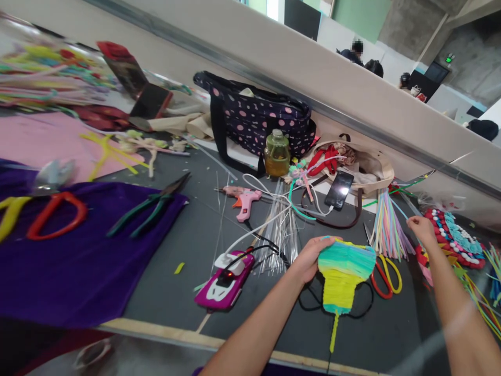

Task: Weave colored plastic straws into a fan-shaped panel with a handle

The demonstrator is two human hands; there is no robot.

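My left hand [312, 257] grips the upper left edge of a flat craft piece [340, 282] wrapped in turquoise and yellow pipe cleaners, with a twisted yellow stem hanging below. Off to the right, my right hand [421, 231] is closed in a pinch on the end of a light blue pipe cleaner [399, 209]. Between the hands lies a bundle of pastel pipe cleaners [388, 230]. Scissors with red and yellow handles [387, 277] rest just right of the craft piece, their blades partly under the bundle.
A pink glue gun [246, 203], clear sticks and wires [284, 230], and a purple car-shaped power strip [225, 282] lie left of my hands. Farther back are a phone [340, 190], bottle [277, 154] and patterned bag [250, 112]. Pliers [151, 206] lie on purple cloth [78, 271].
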